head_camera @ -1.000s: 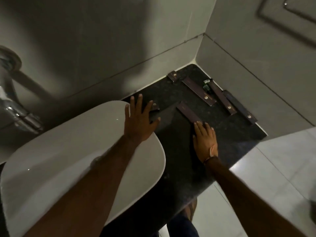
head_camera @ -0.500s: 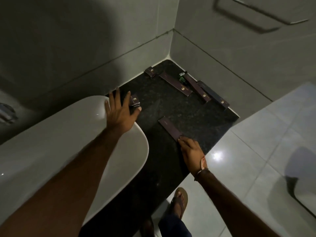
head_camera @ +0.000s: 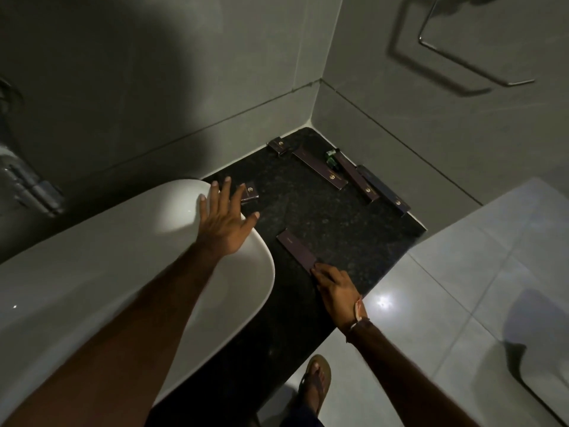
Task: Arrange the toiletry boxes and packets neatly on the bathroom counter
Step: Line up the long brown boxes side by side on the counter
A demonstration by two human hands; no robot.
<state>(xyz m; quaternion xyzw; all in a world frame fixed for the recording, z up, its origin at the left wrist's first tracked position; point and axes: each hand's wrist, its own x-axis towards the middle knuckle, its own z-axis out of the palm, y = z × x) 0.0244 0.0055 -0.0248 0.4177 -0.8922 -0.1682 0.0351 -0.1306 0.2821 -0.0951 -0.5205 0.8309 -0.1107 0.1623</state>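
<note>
— What's biggest here?
— The glossy white oval basin (head_camera: 92,272), then the speckled black stone tabletop (head_camera: 323,217).
— And the hands?
— Left hand (head_camera: 223,218) splayed flat, grasping nothing, beside a small square box (head_camera: 248,192). Right hand (head_camera: 337,289) pinches a long flat maroon box (head_camera: 297,249) mid-tabletop.

Single head cam, wide-angle, steep look down.
Sits above the basin (head_camera: 138,272), facing the wall corner beyond it; desk (head_camera: 308,217) at arm's reach, floor right of basin.
</note>
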